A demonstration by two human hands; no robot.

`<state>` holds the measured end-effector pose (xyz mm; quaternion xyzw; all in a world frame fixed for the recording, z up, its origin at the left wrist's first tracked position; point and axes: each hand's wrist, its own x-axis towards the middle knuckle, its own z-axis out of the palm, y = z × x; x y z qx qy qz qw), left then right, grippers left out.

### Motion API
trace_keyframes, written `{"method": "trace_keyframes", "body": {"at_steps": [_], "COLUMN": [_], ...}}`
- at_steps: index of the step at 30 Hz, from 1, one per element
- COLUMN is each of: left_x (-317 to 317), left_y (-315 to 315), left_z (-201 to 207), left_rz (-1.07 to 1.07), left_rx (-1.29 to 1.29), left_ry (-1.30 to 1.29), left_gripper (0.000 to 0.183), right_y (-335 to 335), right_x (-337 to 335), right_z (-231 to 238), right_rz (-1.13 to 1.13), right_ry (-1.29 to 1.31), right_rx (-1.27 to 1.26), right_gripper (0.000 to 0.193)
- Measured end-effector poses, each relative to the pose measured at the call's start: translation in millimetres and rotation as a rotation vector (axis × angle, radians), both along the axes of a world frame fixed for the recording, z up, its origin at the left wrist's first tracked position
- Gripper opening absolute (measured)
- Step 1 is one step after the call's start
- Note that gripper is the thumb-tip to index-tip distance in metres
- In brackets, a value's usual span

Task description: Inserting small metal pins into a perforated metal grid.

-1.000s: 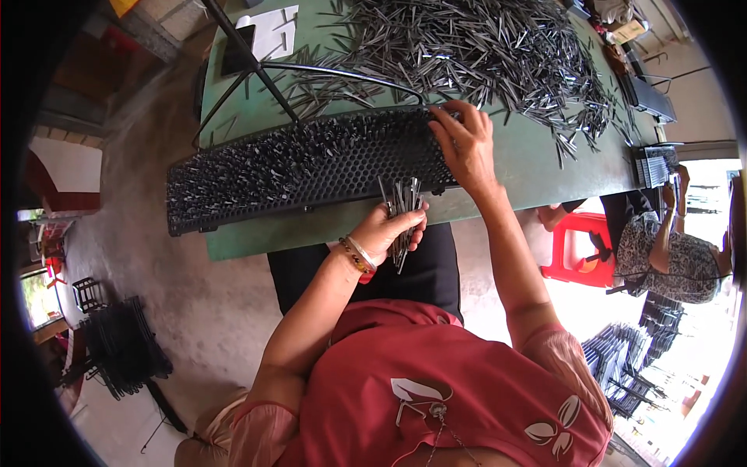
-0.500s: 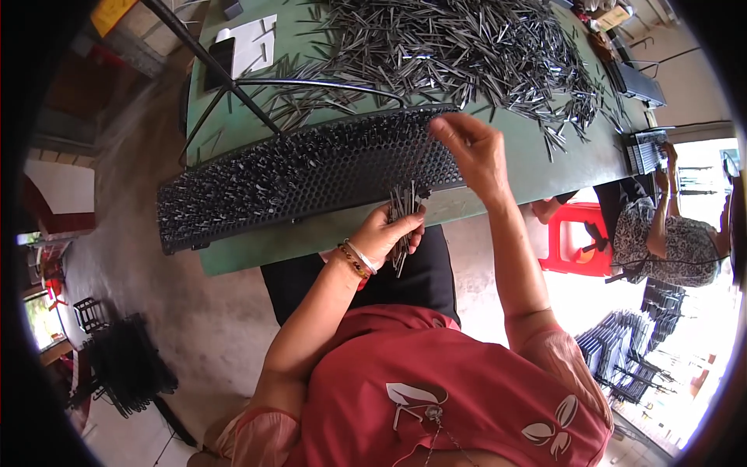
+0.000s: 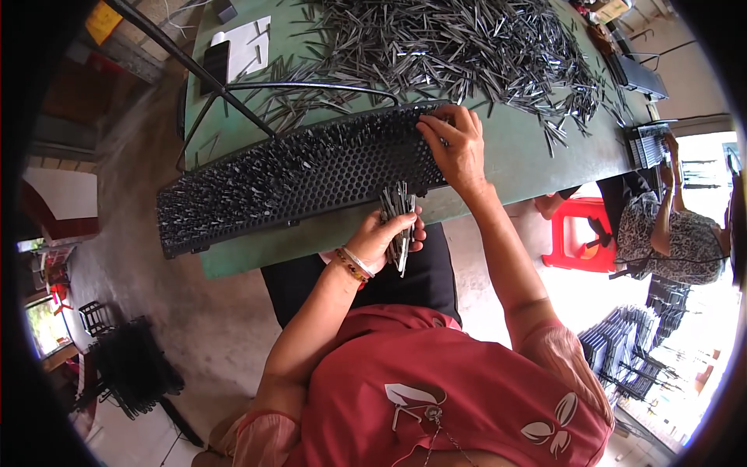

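The left hand (image 3: 383, 233) is closed around a bundle of thin metal pins (image 3: 400, 214), held upright just off the near edge of the green table (image 3: 529, 156). The right hand (image 3: 455, 144) rests on the right end of a long black perforated tray (image 3: 311, 175), its fingertips pinched at the holes; whether they grip a pin cannot be told. The tray lies aslant along the table's near side, many holes already filled. Behind it spreads a big loose heap of pins (image 3: 459, 47). At right, another person (image 3: 669, 241) sits by a red stool (image 3: 580, 237)
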<state>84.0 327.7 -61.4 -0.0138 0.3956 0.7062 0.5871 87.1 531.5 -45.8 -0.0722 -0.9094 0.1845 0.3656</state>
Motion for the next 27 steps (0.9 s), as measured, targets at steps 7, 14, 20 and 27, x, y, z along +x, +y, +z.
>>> {"method": "trace_keyframes", "body": {"at_steps": [7,14,20,27], "left_x": [1,1,3,4], "left_y": [1,7,11,15], "left_z": [2,8,3,-2], "left_rz": [0.053,0.038,0.021,0.041], "left_rx": [0.025,0.087,0.112,0.009], "left_ry": [0.037,0.115,0.151,0.081], "left_gripper": [0.023,0.024,0.026,0.028], "right_y": [-12,-22,-5,22], "right_x": [15,39,37,12], "right_z": [25,34,30,33], "right_rz": [0.082,0.313,0.273,0.152], "right_ry": [-0.130,-0.578,-0.539,-0.181], "right_rx": [-0.288,-0.878,-1.152,-0.802], "right_gripper": [0.017,0.026,0.024,0.020]}}
